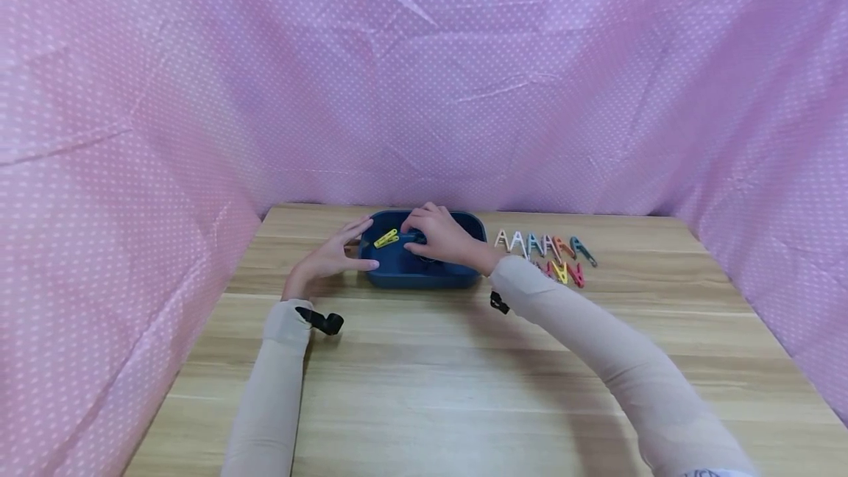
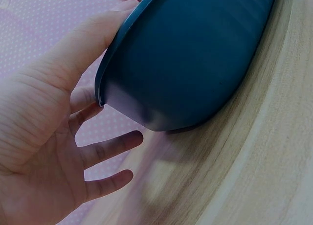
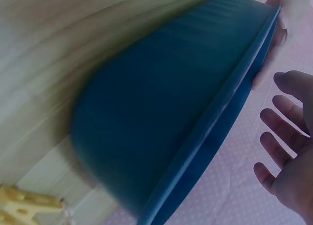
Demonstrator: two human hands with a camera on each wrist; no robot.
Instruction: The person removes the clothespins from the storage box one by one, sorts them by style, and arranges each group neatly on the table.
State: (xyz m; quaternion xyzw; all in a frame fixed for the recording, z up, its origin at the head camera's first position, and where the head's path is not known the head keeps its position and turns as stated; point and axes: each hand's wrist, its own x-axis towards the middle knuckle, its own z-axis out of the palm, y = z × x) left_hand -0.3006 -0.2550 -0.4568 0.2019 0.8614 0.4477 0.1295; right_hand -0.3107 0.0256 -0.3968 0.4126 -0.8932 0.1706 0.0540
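Note:
A dark blue plastic basin (image 1: 424, 280) stands near the far edge of the table, with a yellow clothespin (image 1: 386, 238) lying inside on the left. My left hand (image 1: 333, 255) rests at the basin's left end, thumb by the near rim and fingers spread towards the far side. Over the inside of the basin reaches my right hand (image 1: 440, 235), its fingers bent downward. In the right wrist view, those spread fingers (image 3: 286, 132) show nothing between them. Something dark beneath the right hand is partly hidden, so I cannot tell its kind.
Right of the basin, clothespins in several colours lie in two rows, among them a white clothespin (image 1: 519, 243), an orange clothespin (image 1: 564, 246) and a teal clothespin (image 1: 583, 249). My right forearm partly covers the nearer row. Pink dotted cloth (image 1: 424, 94) hangs behind the wooden table (image 1: 411, 389).

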